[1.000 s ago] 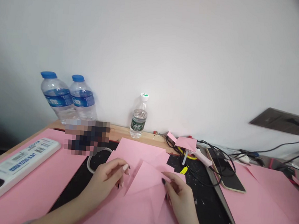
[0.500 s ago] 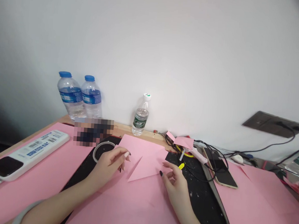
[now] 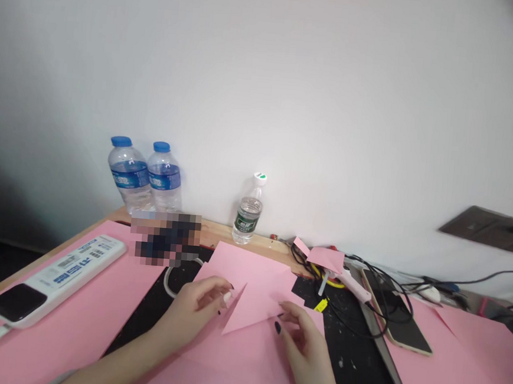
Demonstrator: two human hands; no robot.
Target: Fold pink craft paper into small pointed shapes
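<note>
A folded pink sheet of paper with a pointed corner towards me lies on larger pink sheets in front of me. My left hand hovers at its left side, fingers loosely curled and thumb a little apart, with nothing visible in them. On the other side, my right hand has its fingertips over the folded sheet's right edge. The right thumb stays apart from the index finger, below that edge. Whether these fingertips press on the paper I cannot tell.
A white power bank with a cable lies at left. Two blue-capped bottles and a smaller bottle stand by the wall. To the right are a pink glue gun, black cables, a phone and more pink paper.
The view has shifted, so the scene sits lower and slightly to the right. Both hands keep nearly the same pose; the right fingertips appear closer over the folded paper's edge.
</note>
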